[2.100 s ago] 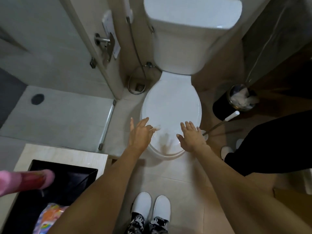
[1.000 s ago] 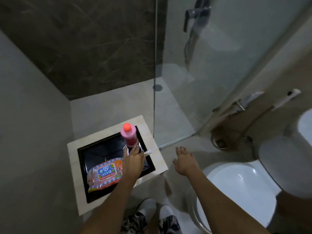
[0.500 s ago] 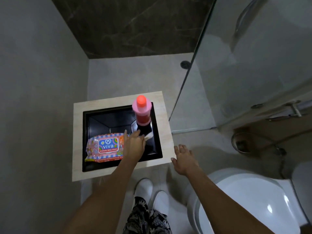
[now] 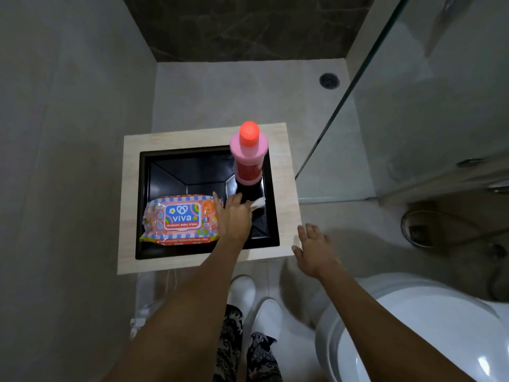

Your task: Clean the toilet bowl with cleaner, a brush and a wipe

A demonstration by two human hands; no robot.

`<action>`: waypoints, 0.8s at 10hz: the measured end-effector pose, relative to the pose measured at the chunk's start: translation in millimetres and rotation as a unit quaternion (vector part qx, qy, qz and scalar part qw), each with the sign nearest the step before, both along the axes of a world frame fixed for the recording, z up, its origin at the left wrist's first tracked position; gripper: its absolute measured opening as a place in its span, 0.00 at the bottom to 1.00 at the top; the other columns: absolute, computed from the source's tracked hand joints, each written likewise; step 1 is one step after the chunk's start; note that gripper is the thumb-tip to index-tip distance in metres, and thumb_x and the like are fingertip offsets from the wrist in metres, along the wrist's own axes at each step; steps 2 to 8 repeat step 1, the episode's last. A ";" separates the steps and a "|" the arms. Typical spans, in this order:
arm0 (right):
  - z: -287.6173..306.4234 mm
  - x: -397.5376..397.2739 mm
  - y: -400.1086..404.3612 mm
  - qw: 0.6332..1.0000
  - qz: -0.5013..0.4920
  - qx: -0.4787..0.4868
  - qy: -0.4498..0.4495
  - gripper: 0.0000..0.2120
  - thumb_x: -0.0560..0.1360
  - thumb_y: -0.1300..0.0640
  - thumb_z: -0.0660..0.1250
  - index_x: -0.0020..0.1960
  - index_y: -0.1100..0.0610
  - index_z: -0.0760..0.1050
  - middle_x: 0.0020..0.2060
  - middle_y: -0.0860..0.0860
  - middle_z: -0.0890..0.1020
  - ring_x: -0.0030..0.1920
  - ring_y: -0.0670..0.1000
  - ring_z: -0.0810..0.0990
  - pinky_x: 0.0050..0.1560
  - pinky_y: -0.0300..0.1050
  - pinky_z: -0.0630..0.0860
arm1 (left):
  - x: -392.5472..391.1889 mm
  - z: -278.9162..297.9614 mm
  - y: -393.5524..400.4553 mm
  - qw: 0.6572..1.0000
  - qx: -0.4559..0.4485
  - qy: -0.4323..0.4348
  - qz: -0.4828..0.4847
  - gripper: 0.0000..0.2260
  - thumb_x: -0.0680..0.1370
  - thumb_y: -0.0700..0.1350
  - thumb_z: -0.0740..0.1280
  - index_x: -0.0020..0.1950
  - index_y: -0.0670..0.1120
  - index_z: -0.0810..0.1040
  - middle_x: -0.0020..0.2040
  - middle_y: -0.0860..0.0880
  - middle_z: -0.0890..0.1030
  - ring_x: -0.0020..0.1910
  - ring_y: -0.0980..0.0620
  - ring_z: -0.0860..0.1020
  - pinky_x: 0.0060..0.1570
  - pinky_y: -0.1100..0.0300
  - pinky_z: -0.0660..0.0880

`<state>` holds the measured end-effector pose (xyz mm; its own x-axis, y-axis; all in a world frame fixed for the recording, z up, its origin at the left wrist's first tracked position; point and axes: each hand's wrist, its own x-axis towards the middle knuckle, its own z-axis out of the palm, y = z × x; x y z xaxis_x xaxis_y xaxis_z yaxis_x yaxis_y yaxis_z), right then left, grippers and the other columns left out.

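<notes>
left hand (image 4: 234, 216) pinches a white wipe (image 4: 257, 203) beside the upright cleaner (image 4: 248, 154), cap up; right hand (image 4: 314, 250) hovers, fingers spread.

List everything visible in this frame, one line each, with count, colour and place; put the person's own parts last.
cleaner bottle: 1, pink with orange-red cap, upright at the tray's far right
wipes pack: 1, pink and multicoloured, flat in the tray's near left
black tray: 1, black, set in the stand top
stand top: 1, light wood tone, by the left wall
white wipe: 1, white, at the left fingertips
toilet: 1, white, lower right
floor drain: 1, dark, shower floor
glass panel: 1, clear, right
slippers: 2, white, floor
left hand: 1, over the tray
right hand: 1, open, beside the stand
</notes>
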<state>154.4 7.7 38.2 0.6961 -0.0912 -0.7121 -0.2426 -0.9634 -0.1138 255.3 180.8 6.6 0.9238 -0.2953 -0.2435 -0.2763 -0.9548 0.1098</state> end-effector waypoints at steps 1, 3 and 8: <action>-4.6 6.6 1.6 1.000 0.010 -0.001 -0.018 0.29 0.83 0.48 0.50 0.79 0.59 0.45 0.78 0.56 0.50 0.78 0.55 0.47 0.75 0.53 0.50 | -5.0 -4.3 3.0 0.999 0.039 0.038 -0.003 0.19 0.78 0.50 0.62 0.69 0.48 0.71 0.70 0.48 0.69 0.70 0.49 0.64 0.71 0.38 0.44; -4.6 6.6 1.6 1.000 0.010 -0.001 -0.018 0.29 0.83 0.48 0.50 0.79 0.59 0.45 0.78 0.56 0.50 0.78 0.55 0.47 0.75 0.53 0.50 | -5.0 -4.3 3.0 0.999 0.039 0.038 -0.003 0.19 0.78 0.50 0.62 0.69 0.48 0.71 0.70 0.48 0.69 0.70 0.49 0.64 0.71 0.38 0.44; -4.6 6.6 1.6 1.000 0.010 -0.001 -0.018 0.29 0.83 0.48 0.50 0.79 0.59 0.45 0.78 0.56 0.50 0.78 0.55 0.47 0.75 0.53 0.50 | -5.0 -4.3 3.0 0.999 0.039 0.038 -0.003 0.19 0.78 0.50 0.62 0.69 0.48 0.71 0.70 0.48 0.69 0.70 0.49 0.64 0.71 0.38 0.44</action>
